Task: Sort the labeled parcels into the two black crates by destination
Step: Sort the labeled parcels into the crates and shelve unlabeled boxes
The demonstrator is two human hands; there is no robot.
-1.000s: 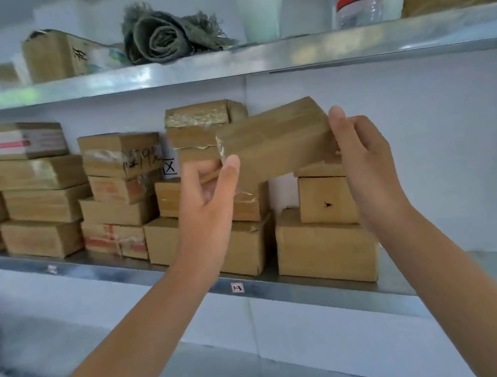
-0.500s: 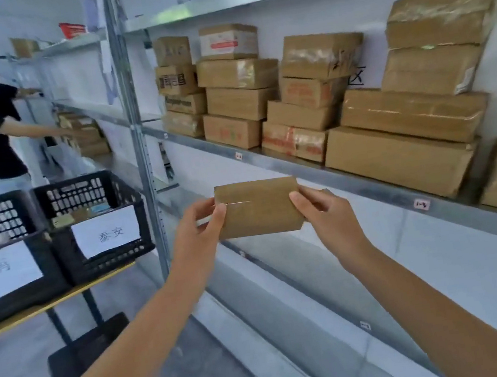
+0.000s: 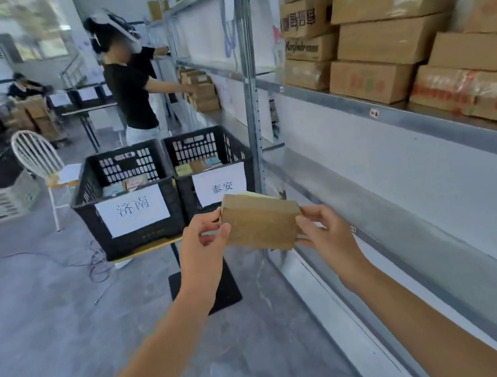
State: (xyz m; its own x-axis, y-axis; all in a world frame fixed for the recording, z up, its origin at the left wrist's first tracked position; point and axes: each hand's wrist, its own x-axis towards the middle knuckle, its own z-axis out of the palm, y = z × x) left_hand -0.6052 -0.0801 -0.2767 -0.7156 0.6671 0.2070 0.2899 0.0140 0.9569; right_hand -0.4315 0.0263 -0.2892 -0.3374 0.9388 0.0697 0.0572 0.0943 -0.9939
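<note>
While left hand [image 3: 201,248] and right hand [image 3: 327,231] grip parcel [image 3: 259,228], crates [image 3: 138,238] beyond

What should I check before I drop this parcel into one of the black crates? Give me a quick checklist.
1. Grip: the left hand and right hand pinch the parcel at opposite ends: ok.
2. Destination label: the side facing the camera is plain brown: cannot tell.
3. Crate signs: the 济南 crate and the 泰安 crate both read clearly: ok.
4. Room: both crates hold only a few parcels low down: ok.
5. Path: nothing stands between the parcel and the crates: ok.
</note>
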